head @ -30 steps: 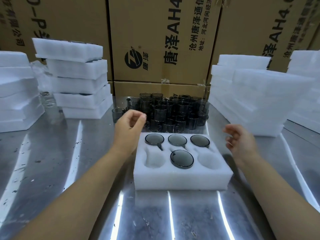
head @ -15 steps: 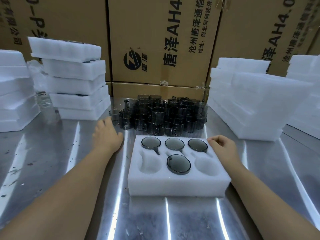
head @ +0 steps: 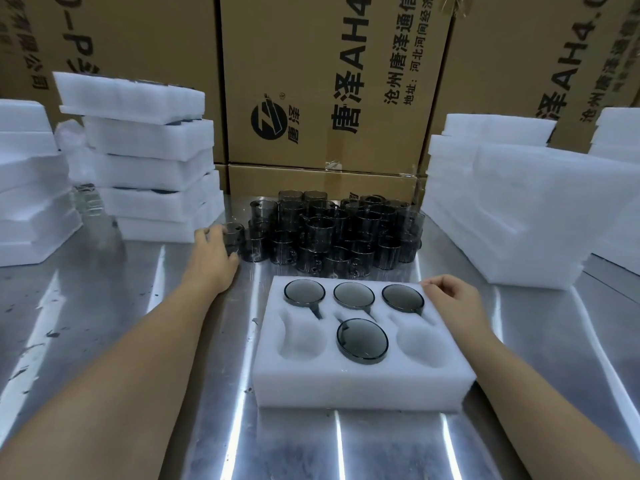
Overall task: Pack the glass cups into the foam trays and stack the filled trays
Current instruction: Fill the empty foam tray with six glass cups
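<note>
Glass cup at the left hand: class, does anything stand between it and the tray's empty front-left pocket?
Nothing visible does: only bare table lies between the glass cup and the front-left pocket. The right hand rests at the tray's far-right corner.

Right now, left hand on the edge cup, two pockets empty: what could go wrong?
1. The left hand grips the end glass cup right against the packed cup cluster; lifting it carelessly could knock neighbours over.
2. The empty pockets have handle slots; a misturned cup may sit proud.
3. The stack of filled trays is staggered, its top tray overhanging; one more could tip it.
</note>
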